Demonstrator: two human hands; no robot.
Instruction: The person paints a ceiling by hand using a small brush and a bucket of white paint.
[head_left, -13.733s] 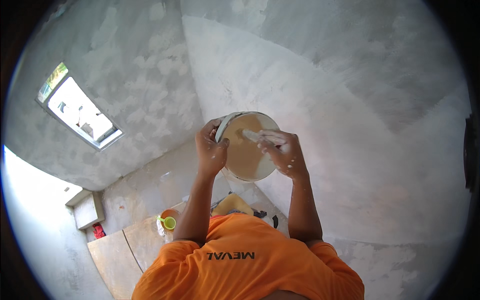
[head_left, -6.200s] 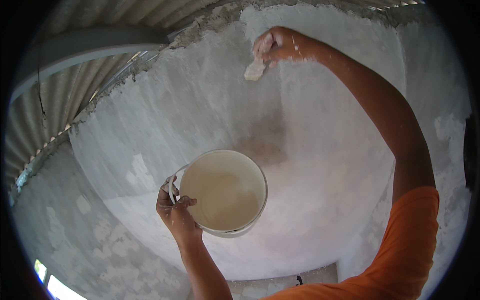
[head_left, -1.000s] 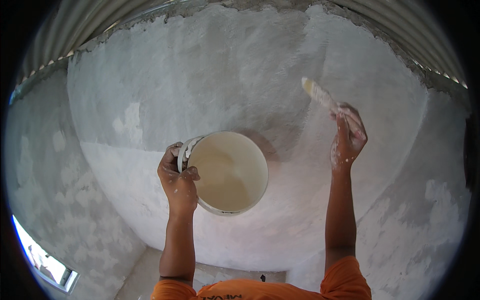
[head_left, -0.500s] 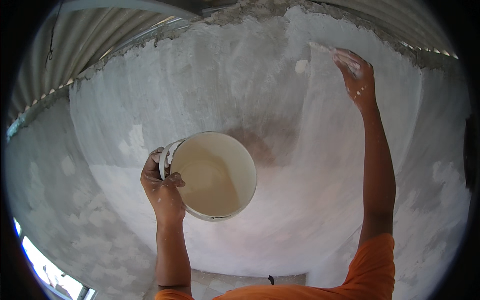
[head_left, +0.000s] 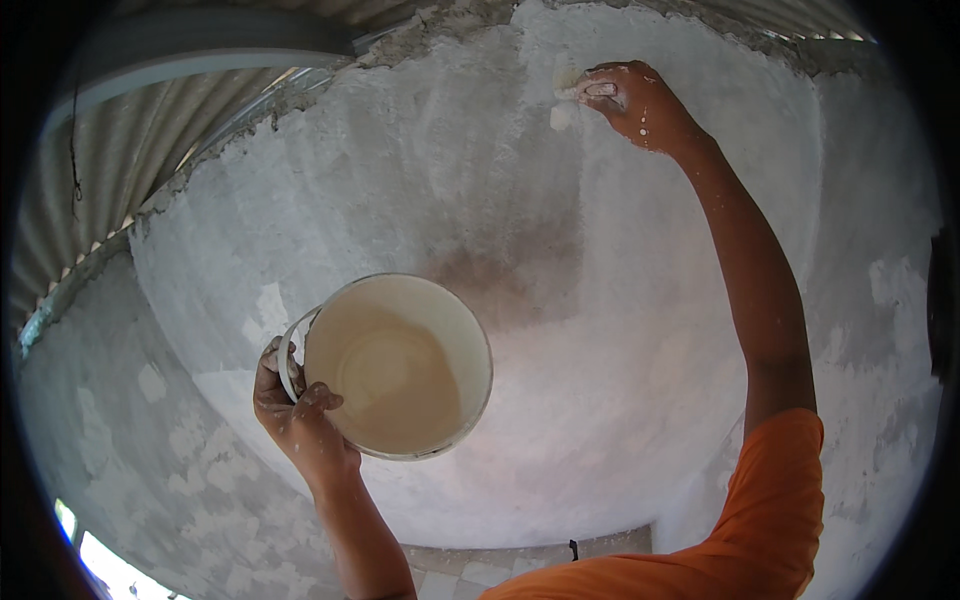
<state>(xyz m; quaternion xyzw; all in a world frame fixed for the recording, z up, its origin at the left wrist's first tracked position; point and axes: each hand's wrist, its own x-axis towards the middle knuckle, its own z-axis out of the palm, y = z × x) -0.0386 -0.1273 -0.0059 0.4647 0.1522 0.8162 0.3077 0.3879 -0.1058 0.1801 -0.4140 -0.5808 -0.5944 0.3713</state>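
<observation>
My left hand [head_left: 305, 410], flecked with white, is closed on the handle and rim of a round off-white bucket [head_left: 455, 340]. Shallow beige liquid [head_left: 400, 400] lies in it. High up on the right, my right hand [head_left: 630, 105] is closed round a paint brush [head_left: 566, 82], whose pale head is at the upper part of the plastered wall [head_left: 400, 180]; my fingers hide most of its handle, and I cannot tell how firmly the bristles touch. Pale wet patches and lighter, streaky coating show around it, with a darker brownish area lower down, above the bucket.
A corrugated roof [head_left: 130, 140] with a grey beam [head_left: 220, 60] and a hanging wire [head_left: 75, 160] is at the upper left, over the wall's rough top edge. A side wall [head_left: 150, 420] meets the left, with a bright opening [head_left: 120, 570] low down. Tiled floor [head_left: 450, 570] shows at the bottom.
Over the last second my right hand has risen and moved left with the brush to the wall's upper part. My left hand and the bucket have shifted left and slightly down.
</observation>
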